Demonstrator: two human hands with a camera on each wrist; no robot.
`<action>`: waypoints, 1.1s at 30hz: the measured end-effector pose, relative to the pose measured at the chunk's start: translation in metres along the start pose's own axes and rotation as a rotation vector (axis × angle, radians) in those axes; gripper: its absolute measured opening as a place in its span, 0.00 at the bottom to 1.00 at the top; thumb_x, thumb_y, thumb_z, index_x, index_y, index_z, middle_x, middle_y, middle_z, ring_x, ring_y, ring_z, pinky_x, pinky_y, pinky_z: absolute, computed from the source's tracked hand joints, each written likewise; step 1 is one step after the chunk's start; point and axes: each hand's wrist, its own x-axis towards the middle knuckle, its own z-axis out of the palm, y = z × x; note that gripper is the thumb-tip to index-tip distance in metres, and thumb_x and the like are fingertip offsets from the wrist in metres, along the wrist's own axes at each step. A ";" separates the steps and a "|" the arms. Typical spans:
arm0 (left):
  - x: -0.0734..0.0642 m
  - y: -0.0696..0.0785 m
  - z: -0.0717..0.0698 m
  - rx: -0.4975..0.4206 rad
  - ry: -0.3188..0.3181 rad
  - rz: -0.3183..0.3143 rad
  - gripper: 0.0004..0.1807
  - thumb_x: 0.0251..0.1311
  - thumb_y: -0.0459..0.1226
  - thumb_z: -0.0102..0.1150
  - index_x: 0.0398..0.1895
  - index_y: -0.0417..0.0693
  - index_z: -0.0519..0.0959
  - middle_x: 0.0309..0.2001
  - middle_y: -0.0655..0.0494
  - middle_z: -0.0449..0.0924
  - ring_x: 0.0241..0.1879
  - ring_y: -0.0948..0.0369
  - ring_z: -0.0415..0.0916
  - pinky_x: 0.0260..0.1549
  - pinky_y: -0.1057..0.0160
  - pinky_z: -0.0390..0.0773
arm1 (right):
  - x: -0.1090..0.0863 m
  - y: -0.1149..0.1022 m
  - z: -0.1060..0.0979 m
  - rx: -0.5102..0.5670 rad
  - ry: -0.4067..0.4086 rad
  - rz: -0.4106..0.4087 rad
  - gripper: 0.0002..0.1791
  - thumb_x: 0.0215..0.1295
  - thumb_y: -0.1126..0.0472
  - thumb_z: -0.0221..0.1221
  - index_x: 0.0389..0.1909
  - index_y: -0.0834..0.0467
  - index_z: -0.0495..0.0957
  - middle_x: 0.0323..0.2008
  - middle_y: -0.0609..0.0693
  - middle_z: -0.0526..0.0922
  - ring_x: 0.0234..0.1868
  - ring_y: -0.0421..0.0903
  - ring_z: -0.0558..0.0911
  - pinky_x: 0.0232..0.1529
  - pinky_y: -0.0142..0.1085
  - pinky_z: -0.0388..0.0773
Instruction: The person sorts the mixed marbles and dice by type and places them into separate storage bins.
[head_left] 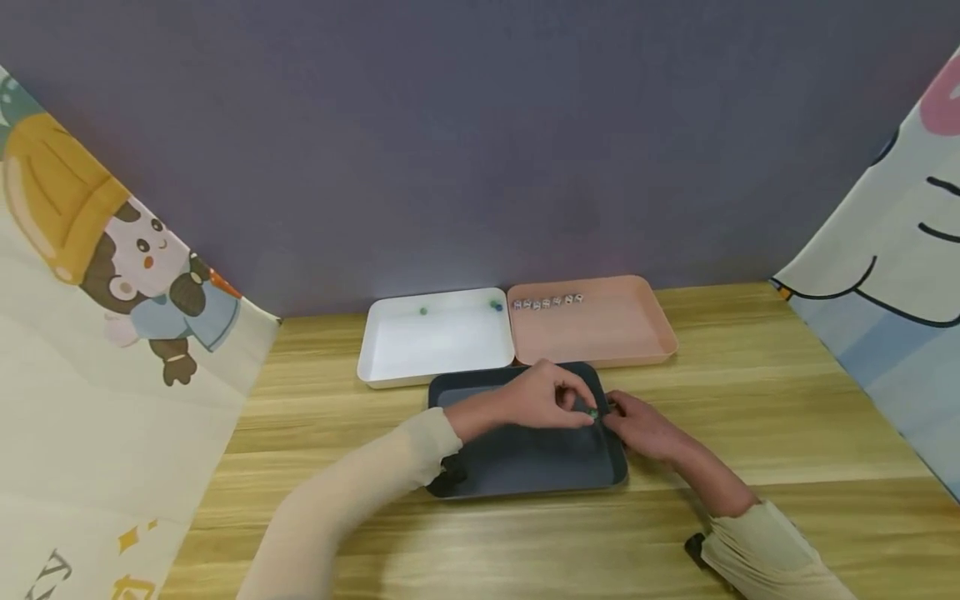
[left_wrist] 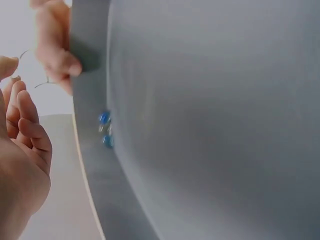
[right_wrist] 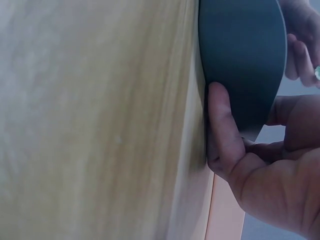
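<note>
My left hand [head_left: 542,398] reaches over the dark grey tray [head_left: 525,471] and pinches a green glass marble [head_left: 593,413] between thumb and forefinger. In the right wrist view that marble [right_wrist: 317,72] shows at the frame's edge. My right hand [head_left: 647,429] grips the tray's right wall, with one finger lying along the outside of it, as the right wrist view shows. Against the inner wall of the tray, the left wrist view has a few small marbles [left_wrist: 105,119], blue and clear, huddled together.
Behind the dark tray stand a white tray [head_left: 435,346] and a pink tray [head_left: 600,333]. A few green and blue marbles lie in the white one, and a row of several dice [head_left: 547,303] in the pink one. A grey wall [head_left: 480,150] rises behind.
</note>
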 end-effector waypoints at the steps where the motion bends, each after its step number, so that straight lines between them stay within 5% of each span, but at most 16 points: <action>1: -0.002 0.001 -0.003 -0.004 0.020 -0.003 0.07 0.60 0.36 0.66 0.41 0.47 0.84 0.18 0.63 0.75 0.16 0.66 0.70 0.23 0.69 0.76 | 0.000 0.000 0.000 0.004 0.003 0.001 0.21 0.74 0.62 0.44 0.63 0.67 0.63 0.38 0.59 0.75 0.25 0.51 0.74 0.26 0.44 0.73; 15: -0.045 0.005 -0.043 -0.036 0.321 -0.007 0.09 0.58 0.30 0.66 0.42 0.42 0.84 0.20 0.59 0.75 0.16 0.63 0.65 0.19 0.65 0.69 | 0.000 0.001 0.002 -0.003 0.024 -0.028 0.22 0.70 0.65 0.46 0.62 0.70 0.63 0.38 0.58 0.76 0.25 0.50 0.75 0.26 0.43 0.75; 21: -0.060 0.029 -0.060 -0.033 0.437 0.039 0.08 0.56 0.23 0.63 0.40 0.31 0.82 0.20 0.49 0.76 0.16 0.58 0.64 0.19 0.62 0.68 | -0.003 0.002 0.001 -0.018 0.022 -0.021 0.23 0.70 0.64 0.46 0.62 0.71 0.63 0.40 0.60 0.76 0.31 0.50 0.76 0.27 0.43 0.77; 26: -0.067 0.040 -0.068 -0.068 0.509 0.025 0.06 0.56 0.22 0.62 0.38 0.29 0.82 0.19 0.46 0.75 0.14 0.55 0.64 0.18 0.62 0.68 | -0.002 0.003 0.000 -0.016 0.023 -0.013 0.23 0.69 0.65 0.46 0.62 0.70 0.63 0.39 0.59 0.76 0.28 0.50 0.76 0.27 0.44 0.76; 33: -0.075 0.038 -0.077 -0.081 0.558 0.037 0.07 0.55 0.21 0.63 0.38 0.28 0.82 0.17 0.44 0.75 0.13 0.54 0.64 0.15 0.64 0.66 | -0.002 0.002 0.001 0.000 0.007 -0.030 0.23 0.70 0.64 0.46 0.63 0.70 0.63 0.42 0.60 0.76 0.34 0.50 0.77 0.29 0.44 0.77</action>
